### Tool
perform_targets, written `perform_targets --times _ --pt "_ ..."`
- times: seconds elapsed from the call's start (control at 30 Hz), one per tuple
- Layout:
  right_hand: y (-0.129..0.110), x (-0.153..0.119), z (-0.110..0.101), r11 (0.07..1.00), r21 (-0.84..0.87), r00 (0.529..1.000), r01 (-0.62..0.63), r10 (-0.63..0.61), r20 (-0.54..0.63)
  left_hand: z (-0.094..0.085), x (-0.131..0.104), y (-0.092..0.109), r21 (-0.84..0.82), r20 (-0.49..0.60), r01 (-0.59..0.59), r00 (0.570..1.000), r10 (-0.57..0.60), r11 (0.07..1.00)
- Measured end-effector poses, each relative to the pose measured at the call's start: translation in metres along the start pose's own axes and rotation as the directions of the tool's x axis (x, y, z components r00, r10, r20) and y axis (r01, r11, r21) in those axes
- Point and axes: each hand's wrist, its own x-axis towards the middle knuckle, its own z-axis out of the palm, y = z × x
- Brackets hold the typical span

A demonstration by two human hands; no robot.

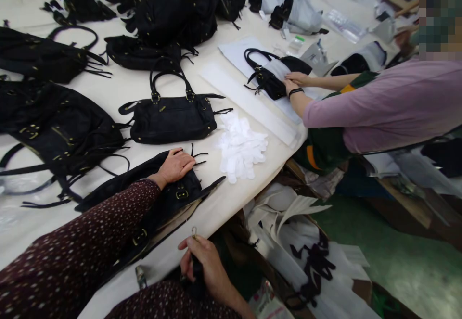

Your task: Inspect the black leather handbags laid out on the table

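A black handbag [184, 189] lies at the table's near edge, with its buckled straps and pale-edged opening turned towards me. My left hand [176, 166] is closed over its upper part, fingers bent against the black material. Lower down, beside the table edge, my right hand [207, 263] is closed round a black strap [197, 273]. A brass-coloured hook [194, 233] sticks up between thumb and forefinger. What the strap joins is hidden by my sleeve. Just beyond my left hand stands another black handbag [173, 119] with its handles up.
White paper-like strips [241, 148] form a pile right of the bags. More black bags [173, 11] are heaped at the back and left. A co-worker [378, 102] at the right handles a black bag [270, 81]. White scraps [281, 218] fill the space below the table edge.
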Motion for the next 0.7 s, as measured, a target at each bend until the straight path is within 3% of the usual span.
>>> perform_targets --times 0.3,0.53,0.6,0.7 --pt "0.012 -0.002 -0.006 0.999 0.017 0.999 0.035 -0.035 -0.033 0.006 -0.001 -0.007 0.098 -0.068 -0.03 0.997 0.037 0.995" --pt "-0.01 -0.01 -0.003 1.0 -0.02 0.999 0.02 -0.021 -0.042 0.008 0.0 -0.009 0.11 -0.094 -0.026 0.995 0.037 0.994" --pt "-0.009 -0.023 -0.011 0.998 -0.064 1.0 -0.017 0.015 -0.027 0.008 0.002 -0.012 0.118 -0.093 -0.02 0.995 0.031 0.993" --pt "0.01 -0.059 -0.042 0.975 -0.171 0.987 -0.142 0.127 -0.096 0.007 0.006 -0.02 0.162 -0.127 0.014 0.992 0.007 0.987"
